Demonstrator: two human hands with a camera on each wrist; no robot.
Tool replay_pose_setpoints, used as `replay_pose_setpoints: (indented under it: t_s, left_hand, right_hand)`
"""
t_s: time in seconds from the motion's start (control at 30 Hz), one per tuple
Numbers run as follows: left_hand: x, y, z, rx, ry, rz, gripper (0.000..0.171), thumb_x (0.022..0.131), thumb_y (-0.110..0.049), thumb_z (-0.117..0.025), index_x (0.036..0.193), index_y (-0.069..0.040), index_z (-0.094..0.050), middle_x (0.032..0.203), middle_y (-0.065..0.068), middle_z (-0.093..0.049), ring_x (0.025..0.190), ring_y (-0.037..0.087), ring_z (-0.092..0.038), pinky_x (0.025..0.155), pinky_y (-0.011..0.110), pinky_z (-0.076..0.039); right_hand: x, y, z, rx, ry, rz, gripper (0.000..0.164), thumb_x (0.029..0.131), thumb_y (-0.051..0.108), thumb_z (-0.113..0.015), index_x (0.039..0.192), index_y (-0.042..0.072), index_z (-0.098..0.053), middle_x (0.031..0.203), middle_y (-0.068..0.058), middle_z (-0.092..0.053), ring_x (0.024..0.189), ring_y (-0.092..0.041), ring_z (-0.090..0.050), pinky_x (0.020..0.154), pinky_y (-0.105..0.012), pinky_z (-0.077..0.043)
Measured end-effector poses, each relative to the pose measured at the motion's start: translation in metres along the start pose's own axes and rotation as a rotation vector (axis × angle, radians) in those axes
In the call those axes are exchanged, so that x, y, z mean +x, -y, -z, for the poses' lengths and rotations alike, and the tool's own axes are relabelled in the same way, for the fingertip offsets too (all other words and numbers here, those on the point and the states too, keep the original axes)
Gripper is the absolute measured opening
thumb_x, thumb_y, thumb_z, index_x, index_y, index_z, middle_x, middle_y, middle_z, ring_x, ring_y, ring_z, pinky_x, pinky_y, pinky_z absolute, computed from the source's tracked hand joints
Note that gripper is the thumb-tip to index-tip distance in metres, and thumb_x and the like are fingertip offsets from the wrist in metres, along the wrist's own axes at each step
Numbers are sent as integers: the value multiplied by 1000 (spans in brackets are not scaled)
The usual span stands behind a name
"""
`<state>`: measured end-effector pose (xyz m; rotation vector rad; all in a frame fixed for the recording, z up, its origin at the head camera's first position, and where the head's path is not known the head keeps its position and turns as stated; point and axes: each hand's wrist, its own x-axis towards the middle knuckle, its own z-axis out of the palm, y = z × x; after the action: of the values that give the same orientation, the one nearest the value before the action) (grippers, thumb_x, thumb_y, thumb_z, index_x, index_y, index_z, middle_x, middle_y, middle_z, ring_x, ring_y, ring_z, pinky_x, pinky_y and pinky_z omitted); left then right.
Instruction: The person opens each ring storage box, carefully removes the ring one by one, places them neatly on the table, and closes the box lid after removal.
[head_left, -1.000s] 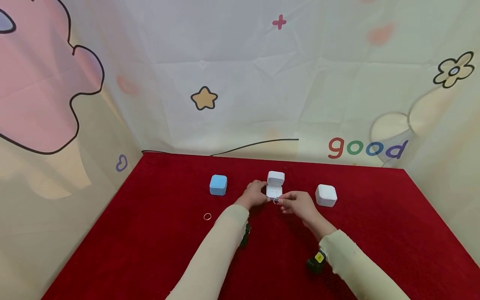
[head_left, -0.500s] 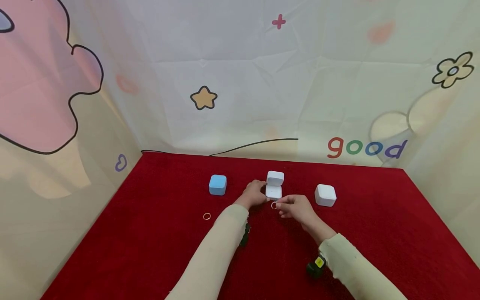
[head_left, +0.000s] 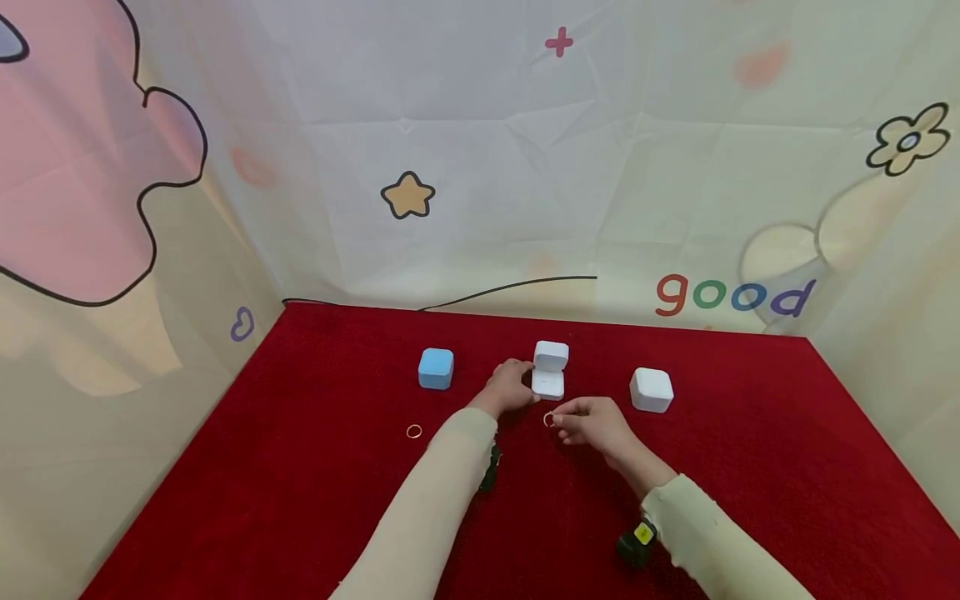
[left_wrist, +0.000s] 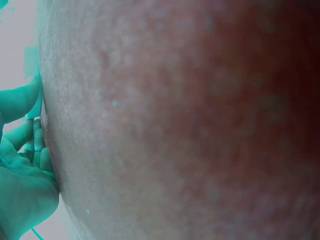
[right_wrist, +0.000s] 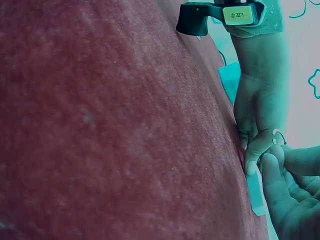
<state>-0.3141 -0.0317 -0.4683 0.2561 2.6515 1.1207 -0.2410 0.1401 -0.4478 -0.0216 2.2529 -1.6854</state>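
An open white ring box [head_left: 548,384] stands on the red cloth with its lid raised at the back. My left hand [head_left: 507,388] grips its left side, thumb at the front corner and fingers farther back. Just in front of the box, my right hand [head_left: 597,423] pinches a small silvery ring [head_left: 546,420] between thumb and fingertips. The right wrist view also shows this ring [right_wrist: 278,132], standing out above the pinching fingertips, with the left hand [right_wrist: 257,115] behind. A thin gold ring [head_left: 414,437] lies on the cloth to the left of my left forearm.
A closed light blue box [head_left: 436,370] stands left of the open one, and a closed white box [head_left: 652,391] to the right. The red cloth [head_left: 300,467] covers the table. A printed curtain [head_left: 480,150] hangs behind its far edge.
My right hand has drawn back from the front of the open box toward me, carrying the silvery ring. The left hand and the boxes have stayed in place.
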Motion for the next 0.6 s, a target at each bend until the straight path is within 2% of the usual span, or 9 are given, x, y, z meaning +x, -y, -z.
replay_pose_setpoints:
  t_s: [0.6]
  left_hand:
    - [-1, -1, 1, -20, 4, 20, 60, 93, -8, -70, 149, 0, -50, 153, 18, -49, 141, 33, -44, 119, 47, -40]
  right_hand:
    - [-4, -7, -2, -30, 24, -16, 21, 97, 0, -63, 110, -16, -69, 80, 1, -75, 65, -4, -65, 64, -22, -60]
